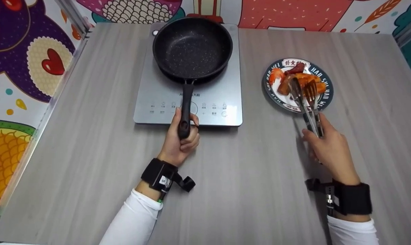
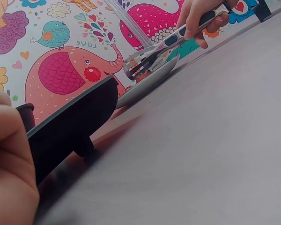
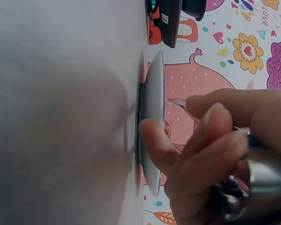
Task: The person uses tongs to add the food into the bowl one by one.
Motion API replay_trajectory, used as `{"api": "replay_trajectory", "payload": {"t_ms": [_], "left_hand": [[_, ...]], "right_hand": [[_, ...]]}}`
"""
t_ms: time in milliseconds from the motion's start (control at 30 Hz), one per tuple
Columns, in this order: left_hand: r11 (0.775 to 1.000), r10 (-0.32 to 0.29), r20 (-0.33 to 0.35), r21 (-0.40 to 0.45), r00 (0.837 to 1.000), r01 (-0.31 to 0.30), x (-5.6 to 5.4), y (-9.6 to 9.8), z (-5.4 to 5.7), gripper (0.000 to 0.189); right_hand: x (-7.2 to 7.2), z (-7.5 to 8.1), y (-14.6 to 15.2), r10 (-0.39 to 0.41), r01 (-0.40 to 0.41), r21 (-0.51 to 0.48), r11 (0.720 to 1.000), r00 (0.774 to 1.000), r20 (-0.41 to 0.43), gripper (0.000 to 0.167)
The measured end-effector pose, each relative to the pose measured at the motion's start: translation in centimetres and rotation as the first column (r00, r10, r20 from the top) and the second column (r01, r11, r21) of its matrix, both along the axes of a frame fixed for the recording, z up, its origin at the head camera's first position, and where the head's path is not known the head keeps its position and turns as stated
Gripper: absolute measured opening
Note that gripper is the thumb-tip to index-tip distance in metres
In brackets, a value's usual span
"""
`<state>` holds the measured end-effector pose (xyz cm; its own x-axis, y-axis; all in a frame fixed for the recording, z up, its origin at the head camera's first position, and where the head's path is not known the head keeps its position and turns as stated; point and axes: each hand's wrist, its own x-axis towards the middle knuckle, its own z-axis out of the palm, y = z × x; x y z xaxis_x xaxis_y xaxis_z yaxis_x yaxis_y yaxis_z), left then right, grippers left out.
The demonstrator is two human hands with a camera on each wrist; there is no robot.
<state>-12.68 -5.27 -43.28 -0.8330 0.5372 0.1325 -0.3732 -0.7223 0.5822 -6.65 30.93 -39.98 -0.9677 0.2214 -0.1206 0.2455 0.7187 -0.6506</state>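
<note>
Left hand [image 1: 182, 144] grips the frying pan's [image 1: 193, 47] handle; right hand [image 1: 333, 148] grips tongs [image 1: 304, 110] at the plate [image 1: 275, 101].
Head view: the tongs' ends cover some food [image 1: 302, 79] on the plate, just beyond the right-hand grip; the pan, left of the plate, extends forward from the left. Left wrist view: frame edge crops the left hand; plate rim masks most food. Right wrist view: fingers obscure part of the plate and tongs.

Our left hand [image 1: 182, 144] grips the handle [image 1: 187, 93] of a round, black, speckled frying pan [image 1: 195, 47] on a flat silver induction cooker [image 1: 145, 93]; our right hand [image 1: 334, 153] holds silver metal tongs [image 1: 304, 108], tips over red-orange food [image 1: 307, 79] on a round, dark-rimmed white plate [image 1: 272, 98].
</note>
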Motion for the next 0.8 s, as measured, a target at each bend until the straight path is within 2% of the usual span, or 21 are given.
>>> {"api": "replay_trajectory", "payload": {"t_ms": [233, 400, 633, 800], "left_hand": [[1.000, 0.013, 0.003, 0.003, 1.000, -0.013, 0.6, -0.3, 0.0, 0.051], [1.000, 0.013, 0.004, 0.005, 1.000, -0.013, 0.6, -0.1, 0.0, 0.051], [1.000, -0.001, -0.008, 0.007, 1.000, 0.001, 0.6, 0.1, -0.1, 0.049], [1.000, 0.027, -0.005, 0.009, 1.000, -0.027, 0.4, -0.1, 0.0, 0.048]], "right_hand": [[-1.1, 0.1, -0.2, 0.028, -0.025, -0.066, 0.998, 0.999, 0.040, 0.069], [-1.9, 0.2, 0.0, 0.026, -0.022, -0.063, 0.998, 0.998, 0.052, 0.067], [-2.2, 0.2, 0.4, -0.050, 0.057, -0.121, 0.991, 0.997, 0.061, 0.062], [-2.6, 0.1, 0.4, -0.069, 0.074, -0.169, 0.983, 0.997, 0.039, 0.059]]}}
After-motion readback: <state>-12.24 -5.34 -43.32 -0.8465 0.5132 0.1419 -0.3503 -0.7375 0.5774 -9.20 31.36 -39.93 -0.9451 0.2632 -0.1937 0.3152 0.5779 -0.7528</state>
